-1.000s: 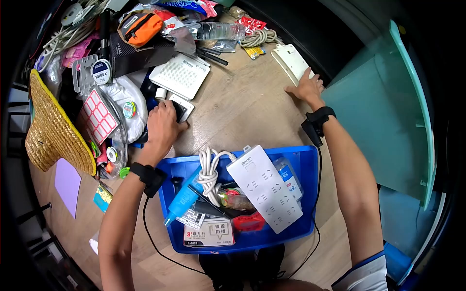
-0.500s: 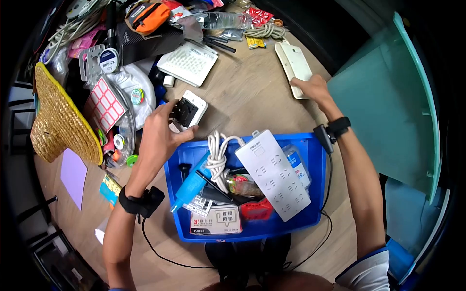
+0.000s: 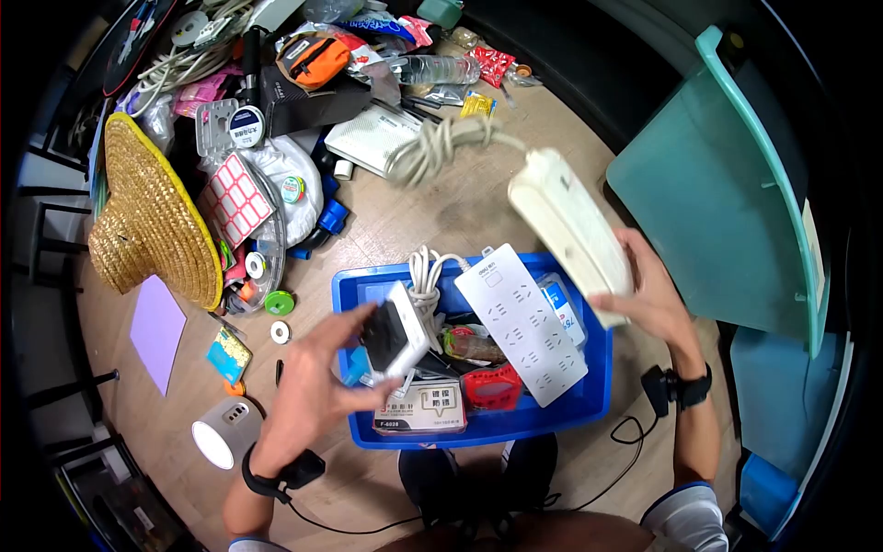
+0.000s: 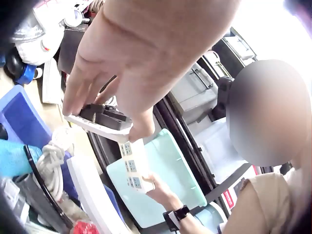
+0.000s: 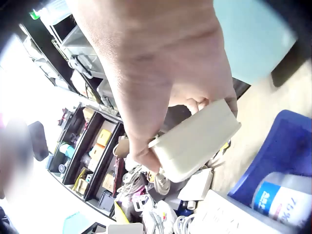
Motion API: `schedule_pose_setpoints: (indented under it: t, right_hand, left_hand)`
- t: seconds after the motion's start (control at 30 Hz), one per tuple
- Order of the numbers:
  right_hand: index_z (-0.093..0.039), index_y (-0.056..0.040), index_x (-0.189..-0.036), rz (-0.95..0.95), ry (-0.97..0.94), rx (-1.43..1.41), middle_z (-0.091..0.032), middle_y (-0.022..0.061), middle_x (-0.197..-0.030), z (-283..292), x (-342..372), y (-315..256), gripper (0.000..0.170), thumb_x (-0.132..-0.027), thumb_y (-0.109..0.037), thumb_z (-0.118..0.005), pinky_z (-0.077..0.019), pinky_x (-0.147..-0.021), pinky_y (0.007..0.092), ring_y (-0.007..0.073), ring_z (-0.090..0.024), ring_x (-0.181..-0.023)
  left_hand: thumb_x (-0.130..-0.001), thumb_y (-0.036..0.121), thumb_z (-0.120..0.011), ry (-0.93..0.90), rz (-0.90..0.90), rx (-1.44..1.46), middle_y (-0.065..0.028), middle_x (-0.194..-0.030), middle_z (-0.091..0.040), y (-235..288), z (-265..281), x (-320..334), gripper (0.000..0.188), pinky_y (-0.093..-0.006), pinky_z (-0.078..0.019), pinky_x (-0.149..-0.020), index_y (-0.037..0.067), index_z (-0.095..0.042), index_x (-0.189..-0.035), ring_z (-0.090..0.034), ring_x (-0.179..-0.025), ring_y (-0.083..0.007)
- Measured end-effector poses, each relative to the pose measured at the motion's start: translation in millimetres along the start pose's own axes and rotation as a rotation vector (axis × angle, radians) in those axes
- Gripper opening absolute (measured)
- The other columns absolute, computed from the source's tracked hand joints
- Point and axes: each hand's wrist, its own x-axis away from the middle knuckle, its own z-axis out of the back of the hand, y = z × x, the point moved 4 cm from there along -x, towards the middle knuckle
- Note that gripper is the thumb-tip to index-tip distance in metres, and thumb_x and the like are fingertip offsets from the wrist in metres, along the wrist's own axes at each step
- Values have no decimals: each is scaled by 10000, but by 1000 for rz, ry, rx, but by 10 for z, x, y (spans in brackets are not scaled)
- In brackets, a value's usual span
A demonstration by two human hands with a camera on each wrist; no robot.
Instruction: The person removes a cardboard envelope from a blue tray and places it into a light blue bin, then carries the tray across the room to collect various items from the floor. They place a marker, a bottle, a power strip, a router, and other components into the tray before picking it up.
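Observation:
My left hand point(image 3: 317, 386) grips a white-rimmed wall socket plate point(image 3: 414, 342) with a black back, thumb on one edge and fingers on the other. It is held above the left part of the blue bin point(image 3: 598, 386). In my right hand point(image 3: 655, 293) is a cream power strip point(image 3: 566, 225), pinched at its near end, with its coiled cable point(image 3: 441, 152) hanging off the far end. Outlets on that strip point(image 4: 131, 165) show in the left wrist view. Inside the bin lie a white power strip point(image 3: 522, 327), a paper clip box point(image 3: 421, 409) and a red item point(image 3: 492, 388).
A heap with a straw hat point(image 3: 152, 221), an orange pouch point(image 3: 315, 61) and a white router point(image 3: 372, 138) spreads over the left and back. A white cylinder point(image 3: 221, 432) stands left of the bin. Pale green panels point(image 3: 708, 184) border the right side.
Both hands have lifted from the floor toward me. The left brought the socket plate over the bin; the right raised the cream power strip, its cable coil now swinging off the floor.

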Motion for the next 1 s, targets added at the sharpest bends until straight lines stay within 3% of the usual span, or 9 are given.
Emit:
schedule_pose_setpoints:
  t: [0.07,0.2,0.3,0.6,0.7,0.77,0.87,0.97,1.0]
  right_hand:
    - [-505,-37,-1373,34,-98,-65,-618,132,-1194,-62,264,30,864,-632,-185,-923,-472,-1021,367,259,-613,-1138]
    - [-485,-15,-1377,-14,-188,141,-573,163,-1188,-315,767,-289,893,-629,-205,-934,-467,-1023,392,317,-593,-1131]
    - [-426,52,-1387,127,-202,363,-484,236,-1181,-665,1078,-340,965,-638,-268,-942,-444,-1013,457,422,-500,-1139]
    - [-397,117,-1416,45,-62,434,-523,251,-1146,-1419,1307,-104,987,-713,-360,-900,-427,-995,489,399,-521,-1068]
    - [-419,139,-1413,168,14,574,-541,238,-1108,-1555,1257,-71,1025,-729,-462,-889,-447,-952,488,377,-533,-1016]
    - [-448,81,-1430,359,93,629,-537,219,-1108,-1605,1233,-120,1080,-684,-566,-884,-456,-874,467,369,-541,-976]
    - [-466,95,-1433,414,95,647,-537,206,-1114,-1484,1129,-287,1102,-675,-612,-841,-456,-885,461,364,-540,-977]
    - [-540,97,-1362,515,144,646,-555,234,-1159,-1201,857,-350,919,-771,-549,-819,-456,-933,470,377,-543,-1055]
    - [-557,86,-1340,373,168,610,-556,247,-1193,-1073,688,-288,827,-818,-508,-802,-451,-954,471,389,-541,-1086]
  left_hand:
    - [-691,200,-886,-77,-93,-85,-249,-1154,-675,-2,-110,181,785,-420,-548,-945,-48,-585,-1372,-678,-1041,-378]
    - [-690,252,-888,-240,-157,-276,-219,-1293,-621,-73,-446,499,877,-432,-519,-978,-37,-525,-1434,-615,-1137,-384]
    - [-704,264,-872,-241,-181,-404,-206,-1320,-617,-166,-713,638,874,-431,-513,-986,-45,-515,-1440,-612,-1151,-366]
    - [-779,266,-830,-159,-173,-538,-212,-1375,-581,-374,-945,799,836,-423,-505,-986,-48,-475,-1469,-593,-1139,-350]
    - [-799,274,-822,-117,-191,-550,-205,-1385,-577,-387,-925,827,746,-411,-523,-955,-25,-537,-1420,-610,-1099,-342]
    - [-831,271,-815,-28,-217,-544,-190,-1265,-646,-326,-844,793,619,-409,-545,-876,-17,-612,-1340,-645,-997,-330]
    - [-900,215,-784,94,-175,-411,-159,-850,-669,-186,-585,678,364,-429,-533,-707,-19,-693,-1164,-658,-766,-338]
    - [-922,166,-756,302,-192,-386,-169,-834,-655,-341,-231,337,277,-423,-527,-672,-24,-689,-1113,-656,-735,-330]
    - [-936,158,-730,361,-152,-359,-174,-844,-649,-444,-119,179,242,-430,-522,-662,-15,-678,-1097,-651,-733,-333]
